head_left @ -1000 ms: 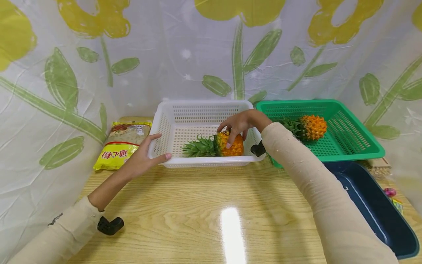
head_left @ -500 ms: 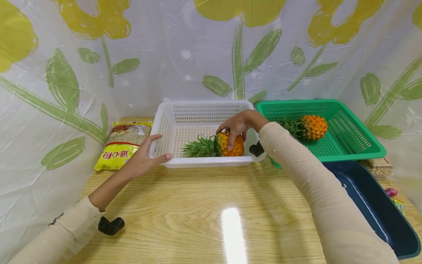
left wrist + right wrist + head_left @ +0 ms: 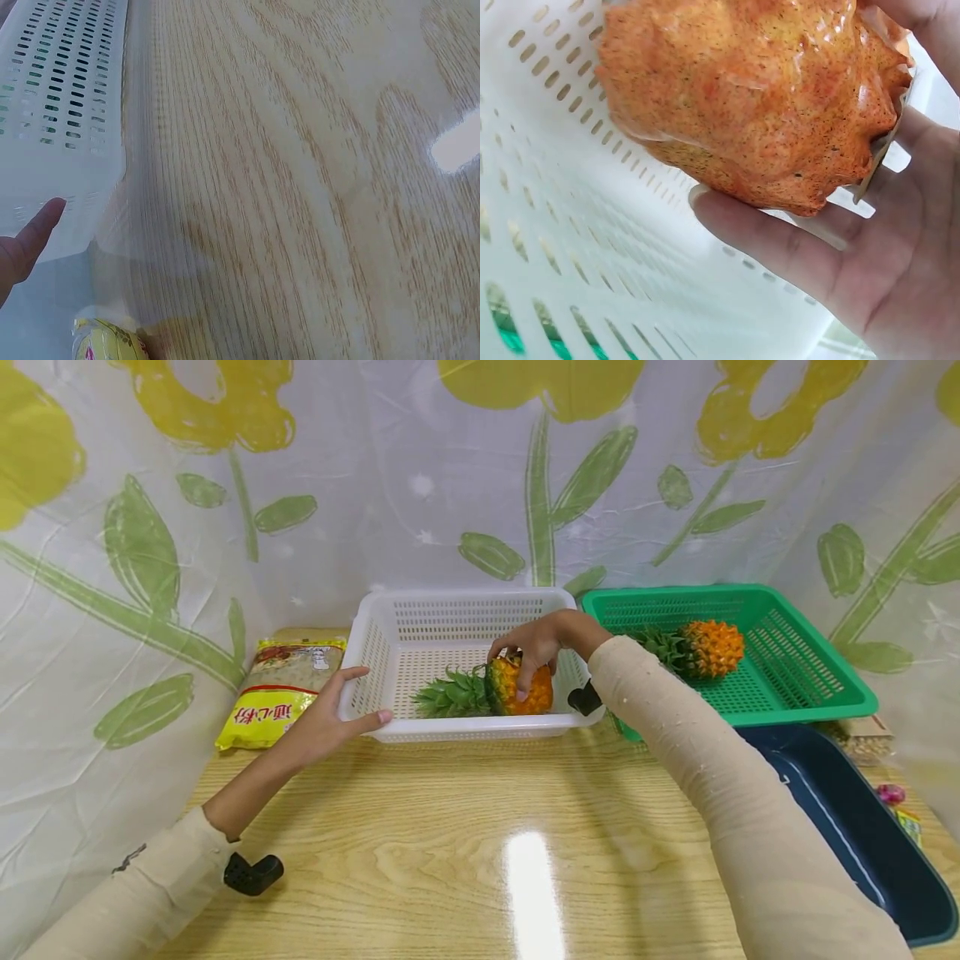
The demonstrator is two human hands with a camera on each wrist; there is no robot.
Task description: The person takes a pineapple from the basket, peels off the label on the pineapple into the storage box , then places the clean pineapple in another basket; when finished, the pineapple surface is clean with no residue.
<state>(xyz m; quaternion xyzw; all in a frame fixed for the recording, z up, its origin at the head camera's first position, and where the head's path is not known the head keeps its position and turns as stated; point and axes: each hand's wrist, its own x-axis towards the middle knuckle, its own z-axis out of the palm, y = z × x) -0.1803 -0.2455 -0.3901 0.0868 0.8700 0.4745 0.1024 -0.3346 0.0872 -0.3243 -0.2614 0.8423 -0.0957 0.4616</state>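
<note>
In the head view a yellow-orange pineapple point(image 3: 538, 697) lies on its side in a white perforated plastic basket point(image 3: 465, 725), leafy crown point(image 3: 453, 695) to the left. My right hand point(image 3: 534, 645) grips its body from above, thumb on the near side. The right wrist view shows the fruit point(image 3: 742, 97) up close, glossy as if wrapped in film, with curled digits around it. My left hand point(image 3: 326, 722) is spread at the basket's left end, its straight thumb and fingers touching the rim. The left wrist view catches only part of this hand, its thumb point(image 3: 37, 232) against the white plastic.
To the right, a green basket point(image 3: 795, 702) holds another pineapple point(image 3: 712, 649). A dark blue tray point(image 3: 862, 835) stands in front of it, with small packets beyond its right edge. Left of the white basket lies a yellow printed bag point(image 3: 273, 693). A flower-patterned curtain point(image 3: 345, 485) hangs behind.
</note>
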